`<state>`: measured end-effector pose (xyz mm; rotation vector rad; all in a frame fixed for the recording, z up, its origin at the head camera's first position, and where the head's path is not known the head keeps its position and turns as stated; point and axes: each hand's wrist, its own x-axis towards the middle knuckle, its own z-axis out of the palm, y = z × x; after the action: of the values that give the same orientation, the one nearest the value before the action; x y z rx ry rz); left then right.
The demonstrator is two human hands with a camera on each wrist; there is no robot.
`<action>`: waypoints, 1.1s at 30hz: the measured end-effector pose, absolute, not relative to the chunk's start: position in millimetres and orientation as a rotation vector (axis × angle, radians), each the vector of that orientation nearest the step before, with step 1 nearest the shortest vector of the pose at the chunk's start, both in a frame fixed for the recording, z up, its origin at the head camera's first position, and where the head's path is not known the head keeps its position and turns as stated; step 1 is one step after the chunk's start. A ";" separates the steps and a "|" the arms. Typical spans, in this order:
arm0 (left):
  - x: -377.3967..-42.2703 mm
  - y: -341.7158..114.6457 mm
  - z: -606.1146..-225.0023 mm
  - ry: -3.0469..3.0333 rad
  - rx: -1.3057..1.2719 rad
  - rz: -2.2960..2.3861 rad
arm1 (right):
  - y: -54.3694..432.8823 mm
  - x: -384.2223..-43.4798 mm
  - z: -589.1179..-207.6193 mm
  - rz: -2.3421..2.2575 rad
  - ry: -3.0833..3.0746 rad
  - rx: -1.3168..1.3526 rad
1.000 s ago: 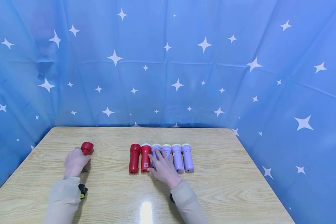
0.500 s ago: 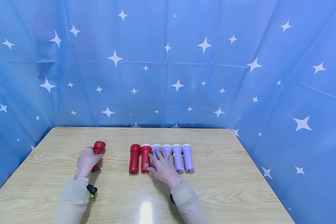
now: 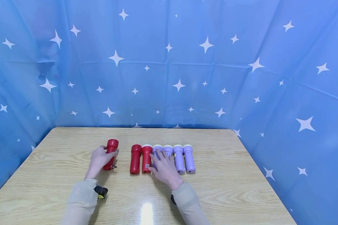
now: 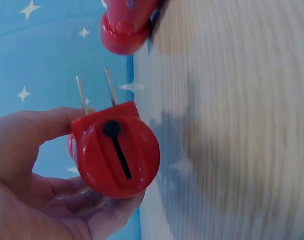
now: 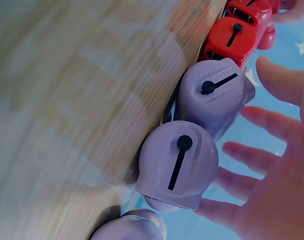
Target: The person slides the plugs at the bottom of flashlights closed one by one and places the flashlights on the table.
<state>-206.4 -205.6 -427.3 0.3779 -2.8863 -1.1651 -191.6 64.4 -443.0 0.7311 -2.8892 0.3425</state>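
Note:
My left hand grips a red flashlight, thumb on one side and fingers round the other. In the left wrist view its round tail end faces the camera, and two metal plug prongs stick out of its side. My right hand lies with fingers spread over the middle of a row of flashlights. Its fingertips touch the purple flashlights in the right wrist view. Left of that hand lie two red flashlights, one with a dark red head and one with a white rim.
Two more purple flashlights, an inner one and an outer one, lie at the row's right end. The wooden table ends at the back against a blue curtain with white stars.
My left hand has moved right, towards the row, carrying the red flashlight, which now stands out more fully from the hand. My right hand and the row stay in place.

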 end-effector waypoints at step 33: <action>-211.0 -137.3 -415.8 -2.725 0.282 -1.483 | 56.0 -189.3 -436.2 0.363 -2.728 0.829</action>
<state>-211.0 -137.3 -415.8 0.2815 -2.7252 -1.4829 -189.3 56.0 -436.2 0.8287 -2.7279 0.3627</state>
